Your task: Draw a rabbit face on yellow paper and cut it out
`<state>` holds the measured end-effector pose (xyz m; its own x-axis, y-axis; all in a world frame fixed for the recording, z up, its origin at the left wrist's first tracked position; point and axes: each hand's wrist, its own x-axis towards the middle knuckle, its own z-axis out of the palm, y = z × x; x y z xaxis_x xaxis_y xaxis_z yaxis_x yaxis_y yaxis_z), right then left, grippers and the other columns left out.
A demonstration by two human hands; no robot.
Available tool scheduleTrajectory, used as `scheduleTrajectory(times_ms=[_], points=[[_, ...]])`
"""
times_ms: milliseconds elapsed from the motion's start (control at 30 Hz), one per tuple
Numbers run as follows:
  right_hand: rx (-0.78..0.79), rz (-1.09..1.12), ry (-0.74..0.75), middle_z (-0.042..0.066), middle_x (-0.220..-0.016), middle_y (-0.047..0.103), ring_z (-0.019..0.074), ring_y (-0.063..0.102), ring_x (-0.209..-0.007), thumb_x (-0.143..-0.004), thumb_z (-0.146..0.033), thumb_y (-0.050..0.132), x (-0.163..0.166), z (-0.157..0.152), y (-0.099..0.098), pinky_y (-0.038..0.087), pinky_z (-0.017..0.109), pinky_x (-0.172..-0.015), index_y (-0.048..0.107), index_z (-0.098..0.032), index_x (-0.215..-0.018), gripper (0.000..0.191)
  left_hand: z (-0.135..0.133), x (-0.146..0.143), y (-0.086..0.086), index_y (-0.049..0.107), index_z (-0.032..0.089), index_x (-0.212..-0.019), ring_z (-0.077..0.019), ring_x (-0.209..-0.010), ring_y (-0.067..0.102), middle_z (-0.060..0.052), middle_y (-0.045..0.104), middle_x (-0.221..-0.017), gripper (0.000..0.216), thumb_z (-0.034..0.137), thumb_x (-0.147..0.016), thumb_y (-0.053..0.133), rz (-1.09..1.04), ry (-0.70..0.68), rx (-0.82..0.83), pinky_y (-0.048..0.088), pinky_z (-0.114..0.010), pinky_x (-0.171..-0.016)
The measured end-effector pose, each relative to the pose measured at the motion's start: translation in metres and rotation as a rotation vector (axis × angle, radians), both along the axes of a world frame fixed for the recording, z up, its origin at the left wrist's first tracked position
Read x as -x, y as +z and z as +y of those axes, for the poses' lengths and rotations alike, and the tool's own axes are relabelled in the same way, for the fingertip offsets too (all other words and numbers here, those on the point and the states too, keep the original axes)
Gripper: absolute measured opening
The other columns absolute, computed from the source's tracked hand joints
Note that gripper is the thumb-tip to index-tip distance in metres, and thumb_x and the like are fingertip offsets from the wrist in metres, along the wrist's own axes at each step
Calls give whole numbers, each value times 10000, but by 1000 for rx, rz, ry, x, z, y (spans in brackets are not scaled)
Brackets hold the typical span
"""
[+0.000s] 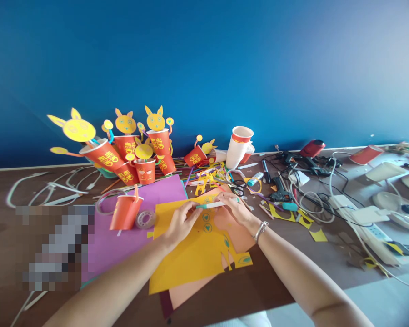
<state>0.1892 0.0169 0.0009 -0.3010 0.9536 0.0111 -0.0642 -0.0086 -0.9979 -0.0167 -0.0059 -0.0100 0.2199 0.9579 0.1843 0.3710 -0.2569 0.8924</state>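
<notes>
The left hand and right hand are each pinching one end of a slim white marker with teal tips. They are holding it level just above a yellow sheet marked with small teal hearts. The sheet is lying on the desk, overlapping purple paper. A red paper cup nearby is holding a straw, with a tape roll beside it. Farther back, red cups are carrying yellow paper animal heads.

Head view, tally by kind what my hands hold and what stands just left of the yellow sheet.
Marker pen, held by left hand and right hand: 1
Tape roll: 1
Red paper cup: 1
Total: 3
</notes>
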Motion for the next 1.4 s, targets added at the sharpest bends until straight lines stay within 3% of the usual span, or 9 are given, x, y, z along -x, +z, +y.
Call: scheduleTrajectory(times_ms=[200, 433, 700, 867, 967, 1100, 1233, 1400], points=[[-40, -108, 11, 5, -647, 540, 152, 512, -646, -807, -496, 570, -2, -2, 10, 428, 288, -681, 576, -200, -664, 329, 0, 3, -4, 563, 178, -779, -117, -616, 503, 19, 550, -678, 269, 399, -896, 465, 29, -42, -48, 401, -212, -588], [-82, -174, -20, 41, -805, 614, 183, 567, -783, -797, -556, 549, -4, -2, 2, 447, 299, -742, 618, -200, -760, 364, -1, 2, -3, 539, 181, -742, -113, -580, 454, 28, 492, -627, 306, 429, -896, 446, 13, -74, -44, 378, -213, -567], [-117, -217, 16, 40, -838, 662, 194, 600, -836, -849, -492, 496, -2, -6, 8, 449, 314, -801, 652, -201, -774, 338, -2, 2, -4, 527, 174, -699, -110, -563, 441, 24, 490, -607, 348, 447, -895, 437, -21, -121, -18, 349, -215, -539], [-126, -216, 54, 33, -819, 671, 192, 607, -836, -873, -450, 461, 0, -5, 6, 431, 312, -813, 664, -210, -748, 338, -5, -1, -4, 504, 174, -677, -100, -539, 418, 35, 455, -583, 342, 423, -901, 434, -33, -114, -33, 334, -214, -522], [-96, -111, 31, 22, -696, 627, 172, 577, -716, -872, -445, 452, 3, -2, 1, 428, 301, -726, 653, -197, -719, 353, -4, -4, 0, 505, 179, -669, -107, -527, 440, 31, 468, -571, 359, 429, -909, 413, -22, -89, -52, 354, -220, -510], [50, 136, -136, -42, -557, 479, 99, 406, -494, -768, -445, 609, 3, 6, 4, 337, 247, -514, 591, -192, -683, 267, 0, -3, 3, 590, 190, -858, -174, -754, 595, -34, 626, -797, 288, 410, -916, 413, 109, 7, -214, 477, -286, -681], [3, 148, -342, -47, -567, 501, 95, 441, -529, -674, -415, 724, 2, 11, 11, 347, 240, -539, 568, -197, -653, 269, 1, 3, -6, 529, 184, -1151, -244, -1116, 547, -107, 625, -1132, 283, 298, -922, 408, 355, 89, -391, 443, -420, -954], [-112, -67, -226, 32, -794, 665, 166, 589, -742, -700, -369, 693, 10, 19, -3, 441, 286, -674, 673, -177, -813, 223, -4, 4, -17, 437, 157, -1264, -300, -1219, 475, -152, 551, -1263, 443, 181, -827, 510, 619, 16, -437, 391, -507, -1011]])
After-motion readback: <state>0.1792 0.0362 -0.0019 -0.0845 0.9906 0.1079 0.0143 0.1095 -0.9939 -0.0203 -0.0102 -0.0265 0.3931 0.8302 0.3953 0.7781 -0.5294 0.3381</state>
